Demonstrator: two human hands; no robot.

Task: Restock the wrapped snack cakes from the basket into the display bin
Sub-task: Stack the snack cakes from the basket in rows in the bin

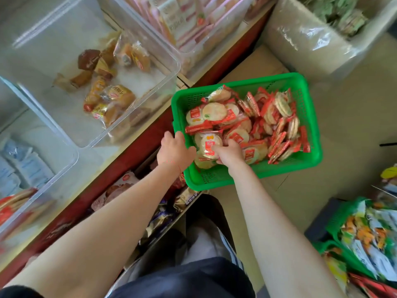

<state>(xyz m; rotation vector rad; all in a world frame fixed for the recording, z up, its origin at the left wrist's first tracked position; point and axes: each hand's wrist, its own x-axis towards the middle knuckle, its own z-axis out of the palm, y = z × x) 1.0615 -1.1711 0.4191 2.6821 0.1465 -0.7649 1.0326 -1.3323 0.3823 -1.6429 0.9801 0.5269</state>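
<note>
A green plastic basket (309, 117) sits on the floor, filled with several round pale snack cakes in clear wrappers with red labels (217, 111). My left hand (174, 150) grips the basket's near left rim. My right hand (229, 152) reaches into the basket and holds one wrapped cake (208, 145) at its near left corner. A clear display bin (169, 61) stands on the shelf to the upper left, with a few brown and orange wrapped cakes (111, 97) on its floor.
Another clear bin of pink-wrapped snacks (184, 20) stands beyond the display bin. A bin with blue packets (15, 168) is at the left. A lower shelf holds dark packets (163, 214). A second green basket of colourful bags (365, 231) sits at the right; a plastic-lined box (305, 37) is behind.
</note>
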